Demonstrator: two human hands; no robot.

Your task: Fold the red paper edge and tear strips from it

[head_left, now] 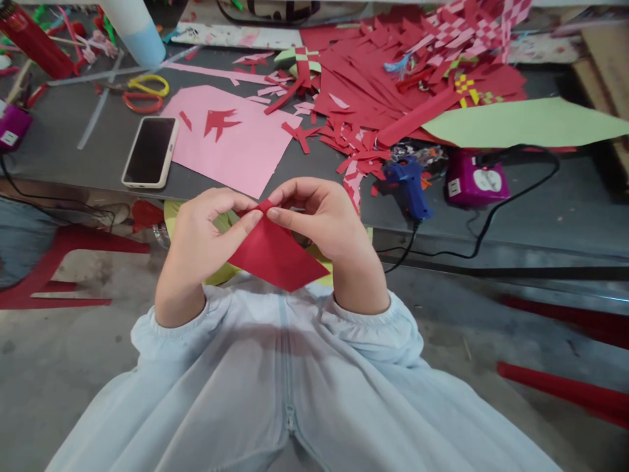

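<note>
A sheet of red paper point(280, 255) hangs between my hands, in front of the table's near edge. My left hand point(206, 229) pinches its top corner between thumb and fingers. From the other side my right hand point(324, 213) grips the same corner, its thumb almost meeting the left thumb. The held corner looks narrow, perhaps folded; the fingers partly hide it. Just beyond my hands lies a pink paper sheet point(230, 147) with a small cut red paper piece point(219, 123) on it.
A phone point(150, 152) and scissors point(145, 92) lie to the left. A blue glue gun point(410, 187) with a black cord and a purple box point(476, 180) are to the right. Red paper strips point(363, 85) heap at the back, near a green sheet point(531, 123). A red stool point(73, 255) stands left.
</note>
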